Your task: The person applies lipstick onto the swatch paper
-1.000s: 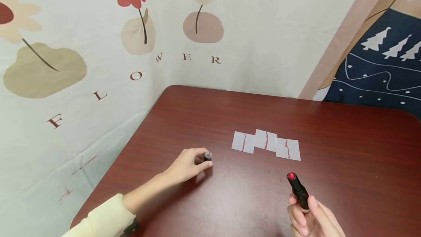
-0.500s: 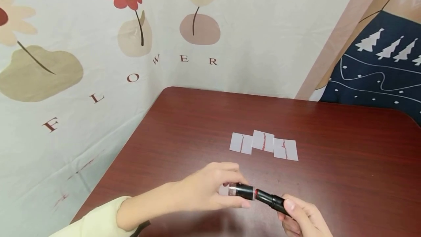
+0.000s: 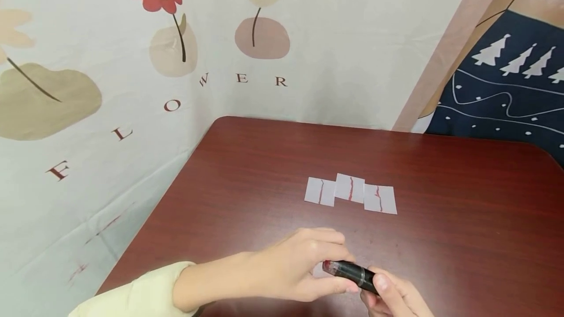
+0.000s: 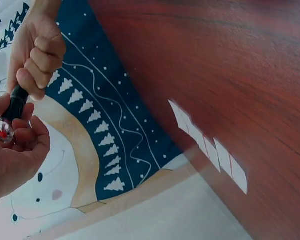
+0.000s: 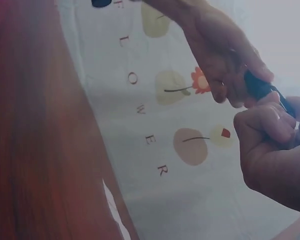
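A black lipstick tube [image 3: 369,283] is gripped at its base by my right hand [image 3: 394,293]. Its cap [image 3: 345,269], black with a clear end, sits over the lipstick and meets the base at a pale ring. Thumb and fingers of my left hand [image 3: 304,265] pinch the cap from the left. In the left wrist view, red shows through the clear end of the cap [image 4: 5,131]. Both hands are above the near part of the table, and the right wrist view has the left hand [image 5: 222,50] and right hand [image 5: 275,150] meeting at the tube.
Three white paper pieces [image 3: 350,189], each with a red streak, lie side by side farther back on the dark red wooden table [image 3: 246,170]. Behind the table hangs a flower-printed cloth [image 3: 352,53], with a navy tree-patterned print [image 3: 506,87] at the right.
My left hand has moved right and nearer with the cap, bringing it onto the lipstick. The red tip, bare before, is now covered. My right hand has shifted slightly left and down.
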### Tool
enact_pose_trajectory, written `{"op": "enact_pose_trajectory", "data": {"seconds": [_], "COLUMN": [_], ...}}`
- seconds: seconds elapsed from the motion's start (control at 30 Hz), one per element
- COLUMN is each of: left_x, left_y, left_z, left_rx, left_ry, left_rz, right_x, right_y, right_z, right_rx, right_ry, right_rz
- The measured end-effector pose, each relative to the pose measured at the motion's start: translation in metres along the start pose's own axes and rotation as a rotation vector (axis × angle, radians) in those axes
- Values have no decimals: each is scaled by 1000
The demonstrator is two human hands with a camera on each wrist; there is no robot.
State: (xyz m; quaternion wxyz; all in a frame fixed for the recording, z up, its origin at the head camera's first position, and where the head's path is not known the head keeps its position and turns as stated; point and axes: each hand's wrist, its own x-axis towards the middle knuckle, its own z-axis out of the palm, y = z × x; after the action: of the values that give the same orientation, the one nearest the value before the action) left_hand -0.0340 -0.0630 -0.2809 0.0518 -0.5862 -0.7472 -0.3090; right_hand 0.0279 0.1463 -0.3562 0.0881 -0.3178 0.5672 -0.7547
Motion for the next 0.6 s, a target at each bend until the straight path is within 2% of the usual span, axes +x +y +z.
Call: {"op": "enact_pose_trajectory", "data": {"seconds": [0.13,0.23,0.33,0.37,0.43,0.5,0.6], "left_x": [7,15,22,25,31,40,55], "left_y": [-5,-13,-25,-31,-45,-63,-94], "left_z": [2,0,-9,-13,-23,-32,-40], "left_rx": [-96,-207,-282,-294,-308,-289,-228], "left_ry": [-20,-34,5,26,62,79,64], "left_rz": [-28,-72,-160,-201,-317,-428,-557], "right_x": [-1,-4,-10,-14,-22,-30,-37], "right_y": [0,1,1,0,-4,-7,-7], "right_z": [-6,-20,-36,-40,-47,-49,-47], "right_rx": [63,75,-42,-86,-204,-305,-465], "right_ry": [7,-33,-12,22,122,224,346], "right_rz": [43,27,-45,-62,-38,22,127]}}
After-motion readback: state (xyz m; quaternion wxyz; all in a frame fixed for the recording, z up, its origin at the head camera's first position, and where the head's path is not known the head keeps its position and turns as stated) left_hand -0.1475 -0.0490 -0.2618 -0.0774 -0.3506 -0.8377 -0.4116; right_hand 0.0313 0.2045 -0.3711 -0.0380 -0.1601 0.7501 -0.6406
